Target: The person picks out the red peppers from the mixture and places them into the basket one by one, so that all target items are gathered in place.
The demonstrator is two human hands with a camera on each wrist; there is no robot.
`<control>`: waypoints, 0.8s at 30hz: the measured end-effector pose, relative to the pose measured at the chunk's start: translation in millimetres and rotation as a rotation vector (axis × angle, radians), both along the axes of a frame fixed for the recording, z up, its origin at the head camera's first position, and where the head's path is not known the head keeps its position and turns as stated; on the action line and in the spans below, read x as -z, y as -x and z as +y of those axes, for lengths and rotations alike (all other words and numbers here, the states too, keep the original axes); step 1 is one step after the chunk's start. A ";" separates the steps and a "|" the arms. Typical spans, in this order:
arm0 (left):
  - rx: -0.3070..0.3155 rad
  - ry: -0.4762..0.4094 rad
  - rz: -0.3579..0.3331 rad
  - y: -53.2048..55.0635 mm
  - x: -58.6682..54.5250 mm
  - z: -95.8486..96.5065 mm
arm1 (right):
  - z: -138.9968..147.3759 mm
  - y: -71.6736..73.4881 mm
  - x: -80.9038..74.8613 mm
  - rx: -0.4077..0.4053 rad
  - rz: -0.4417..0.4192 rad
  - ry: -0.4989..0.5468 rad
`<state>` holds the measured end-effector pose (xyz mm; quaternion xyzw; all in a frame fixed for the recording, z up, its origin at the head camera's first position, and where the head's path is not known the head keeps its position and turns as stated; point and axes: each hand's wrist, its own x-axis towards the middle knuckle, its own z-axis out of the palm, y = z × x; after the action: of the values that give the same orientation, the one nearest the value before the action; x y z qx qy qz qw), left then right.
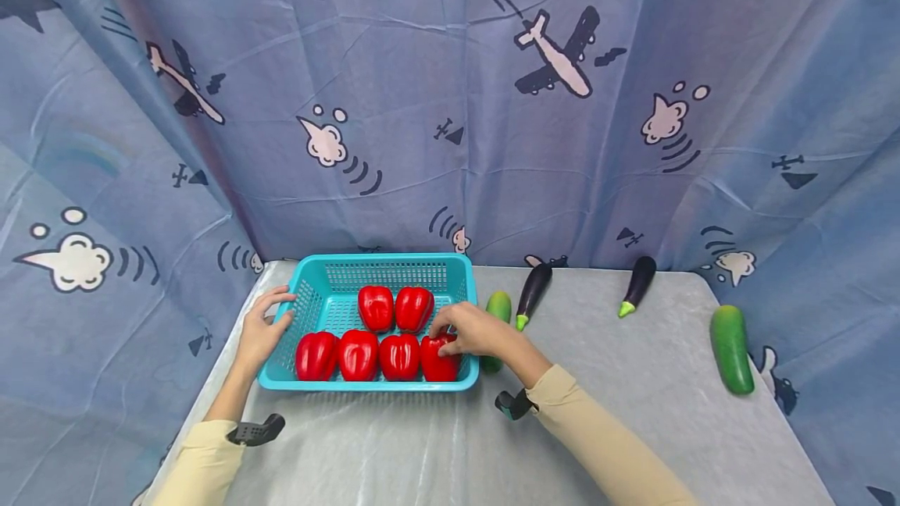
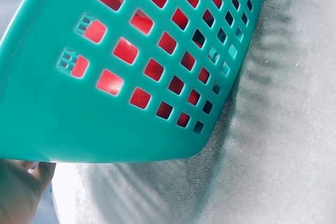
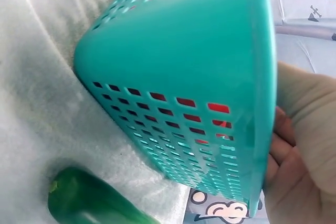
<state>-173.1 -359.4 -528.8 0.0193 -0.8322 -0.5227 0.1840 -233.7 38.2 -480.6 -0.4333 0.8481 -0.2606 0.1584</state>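
Note:
Several red bell peppers (image 1: 399,358) sit in a turquoise plastic basket (image 1: 366,386), most of them in a row along its near side. My right hand (image 1: 478,330) reaches over the basket's right rim and grips the bell pepper (image 1: 441,365) at the near right corner, thumb and fingers on its upper part. In the right wrist view the basket wall hides that pepper and the fingertips. At the left rim, my left hand (image 1: 258,334) touches the basket with thumb and fingers apart; in the left wrist view its fingertips are hidden behind the basket's edge.
Close to the basket's right side lies a green cucumber (image 1: 498,308), partly behind my right hand. Beyond it are a dark eggplant (image 1: 536,287) and a second eggplant (image 1: 639,282). Another cucumber (image 1: 732,350) lies at the table's right edge. A patterned blue curtain (image 1: 422,100) encloses the table.

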 end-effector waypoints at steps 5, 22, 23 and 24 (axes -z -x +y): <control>-0.004 0.007 -0.009 0.6 1.8 -0.5 | 1.1 -1.7 -0.2 0.010 -0.024 0.010; 0.004 0.028 0.005 -0.6 -0.1 0.1 | -0.8 -1.8 3.3 0.034 0.018 -0.036; 0.003 0.032 0.003 -0.9 -0.7 1.0 | -0.6 -2.0 2.6 0.035 0.015 -0.038; 0.003 0.034 0.005 -1.3 -1.7 2.4 | -0.5 -2.1 2.2 0.037 0.012 -0.041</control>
<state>-171.8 -357.1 -527.1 0.0137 -0.8406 -0.5087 0.1856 -231.6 37.8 -482.8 -0.4155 0.8622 -0.2435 0.1572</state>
